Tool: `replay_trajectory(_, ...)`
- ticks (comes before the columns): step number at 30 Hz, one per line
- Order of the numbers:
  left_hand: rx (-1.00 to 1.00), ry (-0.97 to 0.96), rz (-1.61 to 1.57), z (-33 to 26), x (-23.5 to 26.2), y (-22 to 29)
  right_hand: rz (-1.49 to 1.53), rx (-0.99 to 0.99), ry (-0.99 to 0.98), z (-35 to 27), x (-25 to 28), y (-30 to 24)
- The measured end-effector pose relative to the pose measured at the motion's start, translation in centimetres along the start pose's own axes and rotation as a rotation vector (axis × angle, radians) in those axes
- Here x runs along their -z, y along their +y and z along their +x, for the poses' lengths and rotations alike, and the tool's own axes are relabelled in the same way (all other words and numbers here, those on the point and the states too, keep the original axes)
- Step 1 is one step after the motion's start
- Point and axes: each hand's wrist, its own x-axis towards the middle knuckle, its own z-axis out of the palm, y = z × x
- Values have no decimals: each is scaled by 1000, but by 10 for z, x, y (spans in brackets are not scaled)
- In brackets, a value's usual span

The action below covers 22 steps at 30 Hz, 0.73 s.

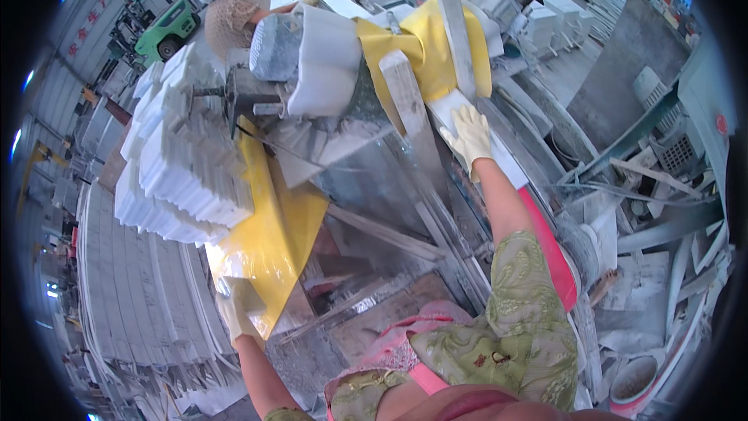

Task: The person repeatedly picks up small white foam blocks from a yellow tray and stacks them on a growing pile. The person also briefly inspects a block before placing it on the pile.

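The right hand point(468, 136), gloved and spread flat, presses on a white strip point(475, 129); the left hand point(238, 313) grips a white piece point(245, 296) beside the yellow sheet point(273, 242).

I see my right hand point(470, 134) in a pale cream glove, my sleeve point(522, 320) green with a paisley pattern, yellow sheeting point(273, 242) at centre-left, white ribbed mouldings point(175, 164) at left, a green forklift point(164, 31) upper left.

Gloved right hand point(467, 134) presses a white strip point(477, 134).
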Motion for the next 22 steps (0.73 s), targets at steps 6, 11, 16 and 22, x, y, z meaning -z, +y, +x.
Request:
replay_trajectory(6, -24, 6, 36, 19, 5, -32, -44, -55, -85, 12, -32, -21)
replay_trajectory(11, -1, 18, -9, 24, 7, -43, -48, 0, -51, 1, -30, -17)
replay_trajectory(16, 16, -15, -81, 22, 5, -40, -57, 18, -73, -14, -23, -12)
replay_trajectory(22, 85, 9, 43, 18, 3, -27, -59, 23, -91, -35, -13, -4)
